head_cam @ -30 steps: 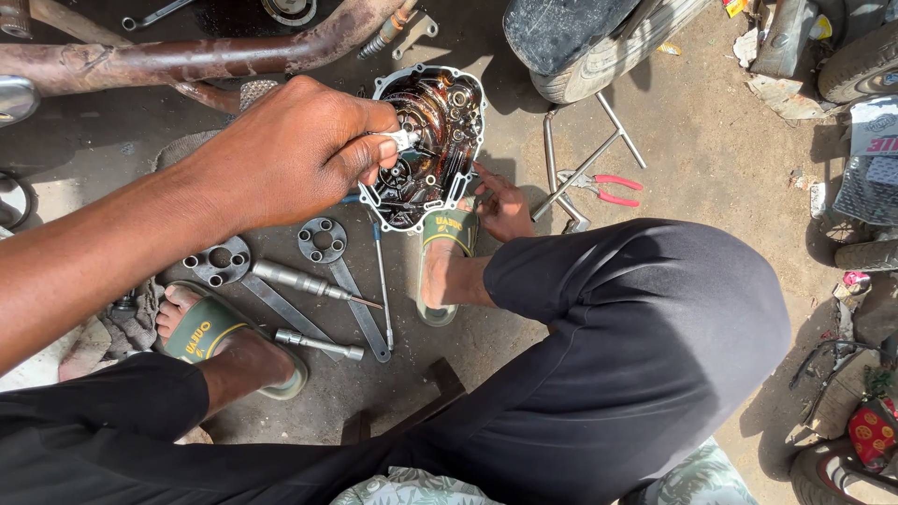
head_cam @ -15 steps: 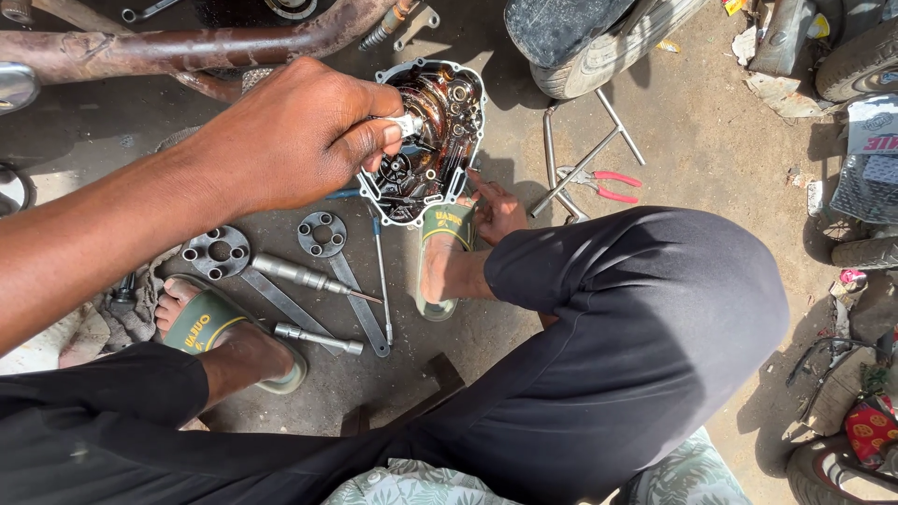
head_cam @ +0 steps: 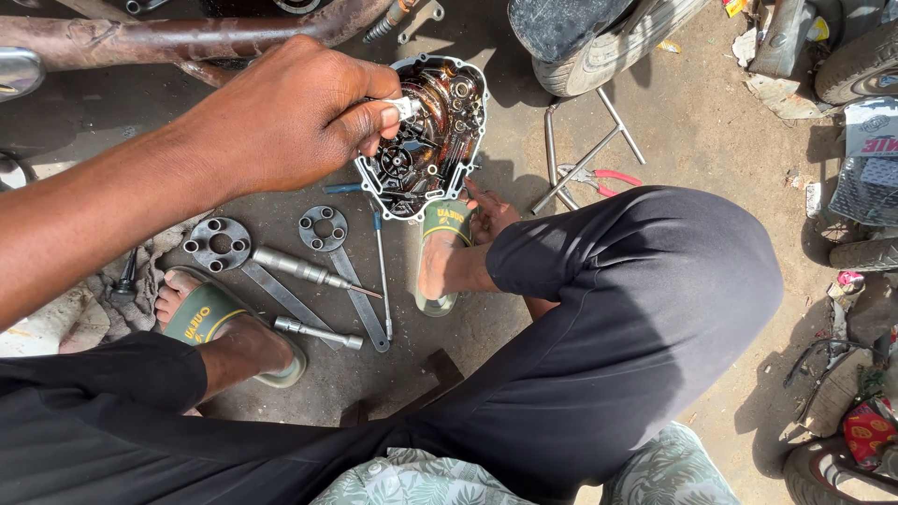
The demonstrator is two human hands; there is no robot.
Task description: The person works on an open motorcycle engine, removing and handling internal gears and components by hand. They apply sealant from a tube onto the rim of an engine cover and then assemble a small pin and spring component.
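My left hand (head_cam: pixel 290 117) reaches in from the left and pinches a small silver metal part (head_cam: pixel 404 108) between thumb and fingers. It holds the part over the upper left of an oily engine cover (head_cam: pixel 432 140), which lies open side up on the ground. My right hand (head_cam: pixel 488 213) shows only partly beside my knee. Its fingers are at the cover's lower right edge, next to my sandalled right foot (head_cam: pixel 440 257). Its grip is hidden.
On the ground left of the cover lie two round-headed holding wrenches (head_cam: pixel 217 245) (head_cam: pixel 323 229), socket bars (head_cam: pixel 299 266) and a thin screwdriver (head_cam: pixel 381 276). A cross wrench (head_cam: pixel 589 154) and red-handled pliers (head_cam: pixel 613 178) lie to the right. A rusty pipe (head_cam: pixel 187 37) and a tyre (head_cam: pixel 608 42) are at the top.
My left hand has stayed over the cover with the small part, shifting only slightly. The right hand and the tools have not moved.
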